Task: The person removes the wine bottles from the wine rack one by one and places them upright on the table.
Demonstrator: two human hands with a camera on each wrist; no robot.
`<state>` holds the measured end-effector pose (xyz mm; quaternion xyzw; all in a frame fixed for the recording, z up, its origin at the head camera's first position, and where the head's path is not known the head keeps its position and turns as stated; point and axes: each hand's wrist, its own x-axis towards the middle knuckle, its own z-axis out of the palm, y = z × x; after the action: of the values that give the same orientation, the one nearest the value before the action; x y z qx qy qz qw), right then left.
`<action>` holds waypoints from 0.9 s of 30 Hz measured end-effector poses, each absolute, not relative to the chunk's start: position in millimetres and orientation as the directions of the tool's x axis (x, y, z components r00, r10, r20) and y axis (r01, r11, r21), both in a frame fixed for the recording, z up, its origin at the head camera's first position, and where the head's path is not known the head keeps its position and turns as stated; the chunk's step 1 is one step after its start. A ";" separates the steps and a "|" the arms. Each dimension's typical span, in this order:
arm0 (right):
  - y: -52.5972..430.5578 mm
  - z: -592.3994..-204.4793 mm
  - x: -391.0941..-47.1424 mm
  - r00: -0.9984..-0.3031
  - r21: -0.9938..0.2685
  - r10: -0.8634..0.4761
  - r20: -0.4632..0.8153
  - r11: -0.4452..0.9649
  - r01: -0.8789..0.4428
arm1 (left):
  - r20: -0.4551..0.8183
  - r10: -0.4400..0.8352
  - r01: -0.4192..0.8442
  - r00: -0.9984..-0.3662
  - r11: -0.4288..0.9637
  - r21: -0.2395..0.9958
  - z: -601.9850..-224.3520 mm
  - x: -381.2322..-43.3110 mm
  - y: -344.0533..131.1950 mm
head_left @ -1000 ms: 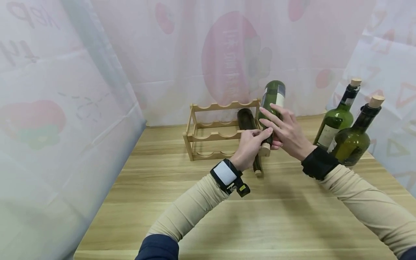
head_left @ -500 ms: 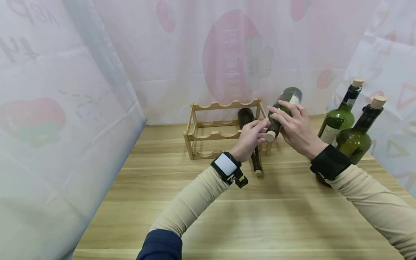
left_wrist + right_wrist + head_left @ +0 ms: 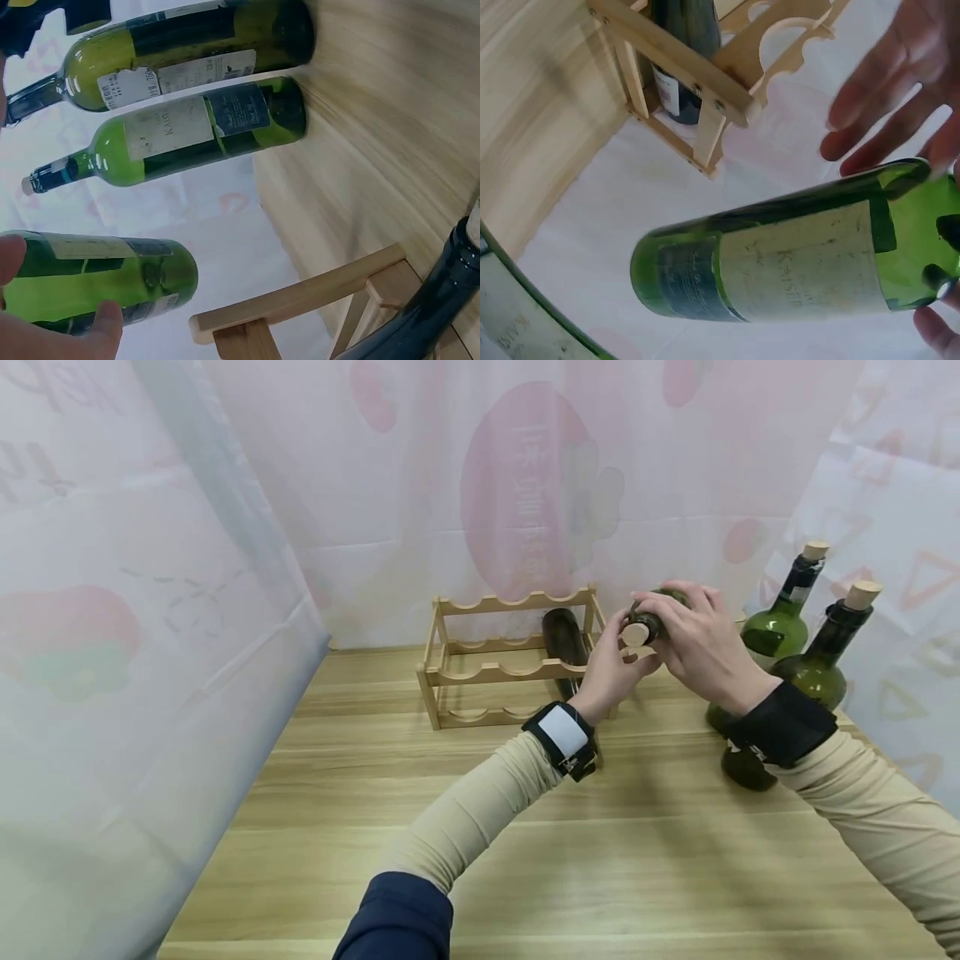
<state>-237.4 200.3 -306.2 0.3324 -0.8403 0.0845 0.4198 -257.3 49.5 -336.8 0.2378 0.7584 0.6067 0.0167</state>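
Observation:
A green wine bottle (image 3: 795, 262) with a pale label is held by both hands beside the right end of a wooden wine rack (image 3: 487, 673). In the head view its cork (image 3: 636, 635) faces me, and most of its body is hidden behind the fingers. My right hand (image 3: 701, 639) grips it from above and the right. The left hand (image 3: 611, 668) curls its thumb and fingers around the neck by the cork. A dark bottle (image 3: 561, 637) lies in the rack's rightmost upper place, its neck behind my left wrist.
Two corked green bottles, one farther back (image 3: 776, 631) and one nearer (image 3: 813, 677), stand upright on the wooden table (image 3: 420, 793) at the right, partly behind my right wrist. Printed cloth (image 3: 420, 510) hangs behind and at both sides.
The held bottle has moved right, away from the rack, and tipped so its cork points at me. My left hand has followed to the right and taken hold at the neck.

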 end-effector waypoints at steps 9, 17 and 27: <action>205.6 -287.6 -230.7 -0.518 -0.034 -0.379 0.767 0.782 -0.622 | 0.263 0.396 0.315 -0.880 0.072 0.946 -346.6 -262.1 56.3; 204.6 -279.5 -230.7 -0.543 -0.124 -0.346 0.765 0.749 -0.651 | 0.285 0.393 0.357 -0.874 0.123 0.926 -359.0 -264.8 58.2; 205.4 -268.6 -232.8 -0.592 -0.298 -0.234 0.771 0.689 -0.660 | 0.313 0.357 0.409 -0.880 0.236 0.882 -367.3 -266.3 61.8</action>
<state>-232.8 205.4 -268.6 0.2652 -0.8432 0.2918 0.3655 -266.3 61.8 -367.3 0.2436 0.7858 0.5681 -0.0229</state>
